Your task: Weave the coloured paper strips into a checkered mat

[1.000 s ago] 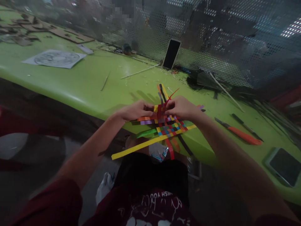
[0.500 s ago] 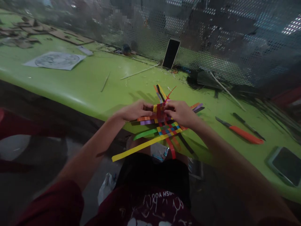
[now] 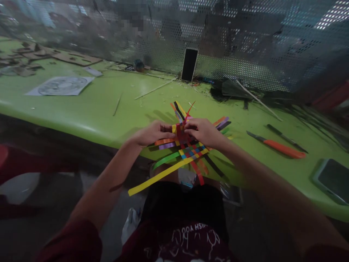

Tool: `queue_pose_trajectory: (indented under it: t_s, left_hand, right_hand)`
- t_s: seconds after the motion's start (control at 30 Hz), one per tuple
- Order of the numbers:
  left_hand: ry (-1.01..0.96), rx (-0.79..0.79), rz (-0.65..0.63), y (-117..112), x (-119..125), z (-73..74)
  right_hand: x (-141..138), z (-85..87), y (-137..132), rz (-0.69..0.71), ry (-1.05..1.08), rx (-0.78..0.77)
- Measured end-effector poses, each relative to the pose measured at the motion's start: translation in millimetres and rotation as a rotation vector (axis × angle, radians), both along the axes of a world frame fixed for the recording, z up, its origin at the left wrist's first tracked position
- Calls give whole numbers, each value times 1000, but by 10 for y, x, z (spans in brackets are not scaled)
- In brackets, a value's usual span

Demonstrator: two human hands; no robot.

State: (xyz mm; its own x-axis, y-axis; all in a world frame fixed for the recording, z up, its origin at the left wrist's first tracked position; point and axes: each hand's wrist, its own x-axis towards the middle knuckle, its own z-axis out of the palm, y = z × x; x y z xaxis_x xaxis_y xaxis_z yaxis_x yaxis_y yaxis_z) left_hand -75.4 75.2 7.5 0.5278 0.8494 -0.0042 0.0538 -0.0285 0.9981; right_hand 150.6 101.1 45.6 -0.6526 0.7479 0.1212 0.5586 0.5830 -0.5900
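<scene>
In the head view, a mat of interlaced coloured strips [image 3: 193,149] lies at the near edge of the green worktop [image 3: 81,112], partly overhanging it; the clock positions are read from its middle. The left hand [image 3: 147,134] sits at nine to ten o'clock, its grip closed on the mat's edge between thumb and fingers. The right hand [image 3: 208,133] reaches in from two o'clock, its grip pinching the upper part; which strip it pinches cannot be told. A long yellow strip [image 3: 158,176] runs out toward eight o'clock. An orange-handled snap-off knife [image 3: 285,147] and a slim dark blade [image 3: 287,138] lie at three, a smartphone [image 3: 334,180] at four, another propped phone [image 3: 189,64] at twelve, and a printed sheet [image 3: 62,86] between nine and ten.
</scene>
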Motion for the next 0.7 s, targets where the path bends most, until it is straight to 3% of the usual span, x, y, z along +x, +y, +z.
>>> queue_pose_trajectory:
  t_s: [0.2,0.6,0.7]
  left_hand:
    - [-24,-69,19,-35,16,33]
    - [-70,-100,63,-61,23,13]
    - [-101,-96,53,-71,21,18]
  right_hand:
    - [-3,-41,-78,-76,147,-153]
    - [-32,-138,-118,-4,255,18]
    - [-51,-158,-118,26,327,-22]
